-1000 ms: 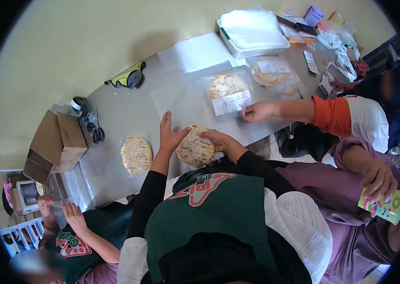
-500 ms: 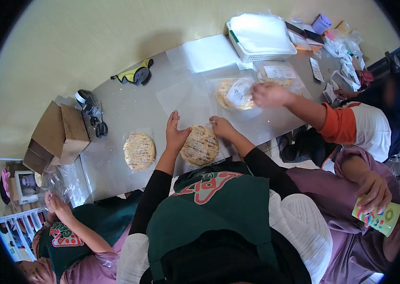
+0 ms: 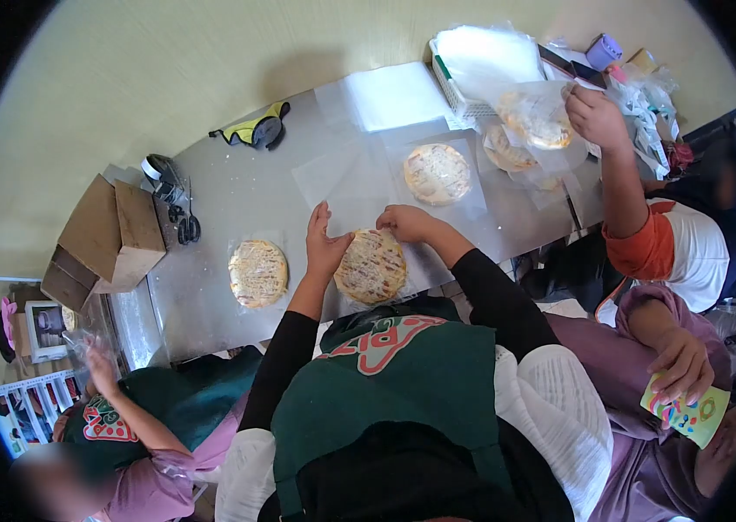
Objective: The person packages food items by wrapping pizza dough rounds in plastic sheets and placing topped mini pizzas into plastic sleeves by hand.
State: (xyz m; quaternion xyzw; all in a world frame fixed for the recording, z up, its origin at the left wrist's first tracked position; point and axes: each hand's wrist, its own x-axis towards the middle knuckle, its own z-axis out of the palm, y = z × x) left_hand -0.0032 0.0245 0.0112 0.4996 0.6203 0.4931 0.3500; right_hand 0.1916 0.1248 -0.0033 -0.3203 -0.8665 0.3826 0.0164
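A round topped pizza (image 3: pixel 370 267) lies at the table's near edge, right in front of me. At its left rim is my left hand (image 3: pixel 327 248), thumb on the pizza and fingers stretched upward, apart from the thumb. My right hand (image 3: pixel 407 223) is at the pizza's upper right rim with its fingers drawn together; what they pinch, if anything, is too small to tell. Another pizza (image 3: pixel 258 274) rests on clear plastic to the left. Beyond my right hand, a third pizza (image 3: pixel 438 174) lies on plastic.
A co-worker's hand (image 3: pixel 597 117) holds a bagged pizza (image 3: pixel 535 119) near a white basket (image 3: pixel 464 103). Plastic sheets (image 3: pixel 396 96), a yellow-black item (image 3: pixel 257 130), scissors (image 3: pixel 188 228) and an open cardboard box (image 3: pixel 103 239) are on the table. Another co-worker's hand (image 3: pixel 100 364) handles plastic at lower left.
My right hand has moved from gripping the pizza to its upper rim. The co-worker has lifted the bagged, labelled pizza up and to the right, uncovering another pizza beneath.
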